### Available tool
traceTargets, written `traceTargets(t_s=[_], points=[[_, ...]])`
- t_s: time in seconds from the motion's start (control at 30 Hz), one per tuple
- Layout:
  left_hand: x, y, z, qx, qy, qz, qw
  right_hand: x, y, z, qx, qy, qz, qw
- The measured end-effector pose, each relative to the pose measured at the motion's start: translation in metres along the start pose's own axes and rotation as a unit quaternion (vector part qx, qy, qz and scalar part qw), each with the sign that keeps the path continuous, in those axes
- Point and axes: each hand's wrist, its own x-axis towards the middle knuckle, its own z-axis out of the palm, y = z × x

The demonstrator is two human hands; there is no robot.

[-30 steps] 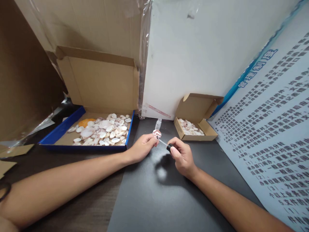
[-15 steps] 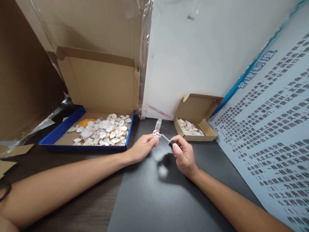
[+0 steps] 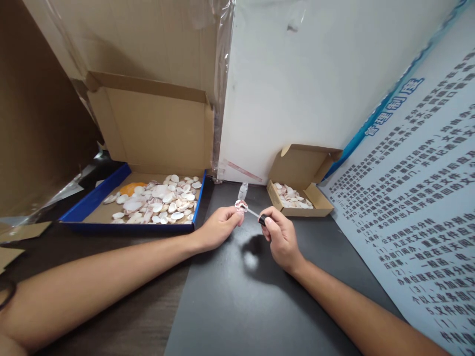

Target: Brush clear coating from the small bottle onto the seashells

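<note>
My left hand (image 3: 219,226) pinches a small seashell (image 3: 241,204), pale with reddish-brown markings, between thumb and fingers. My right hand (image 3: 281,237) is closed around the black cap of a brush applicator (image 3: 262,219). Its thin pale stem points left, and its tip is at the shell's right side; whether it touches the shell I cannot tell. Just behind the shell, a small clear glass bottle (image 3: 243,190) stands on the dark table mat.
At left, an open blue-sided cardboard box (image 3: 92,195) holds many loose seashells (image 3: 159,200) and an orange piece (image 3: 132,188). A smaller open box (image 3: 321,200) with shells (image 3: 291,196) stands at right. A printed board (image 3: 419,198) slants along the right side; a white panel (image 3: 289,99) rises behind.
The right hand has moved slightly left, bringing the applicator stem closer to the shell. The shell has tilted a little in my left hand.
</note>
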Motion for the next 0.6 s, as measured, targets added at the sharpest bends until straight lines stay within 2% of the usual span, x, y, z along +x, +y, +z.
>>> traceTargets(t_s=[0.1, 0.27, 0.47, 0.6], points=[[0.0001, 0.0003, 0.0, 0.003, -0.004, -0.003, 1.0, 0.001, -0.001, -0.0003, 0.002, 0.021, -0.003, 1.0], [-0.0009, 0.0004, -0.0002, 0.004, -0.011, 0.023, 1.0, 0.0005, -0.0012, -0.0006, 0.0, -0.036, -0.014, 0.999], [-0.0014, 0.0001, -0.0013, 0.027, -0.031, 0.041, 0.998, 0.0004, 0.0015, -0.0009, 0.02, 0.005, -0.002, 1.0], [-0.0006, -0.0022, -0.0019, 0.032, -0.029, 0.039, 0.998, 0.0011, 0.0005, -0.0009, 0.021, -0.031, -0.009, 0.999]])
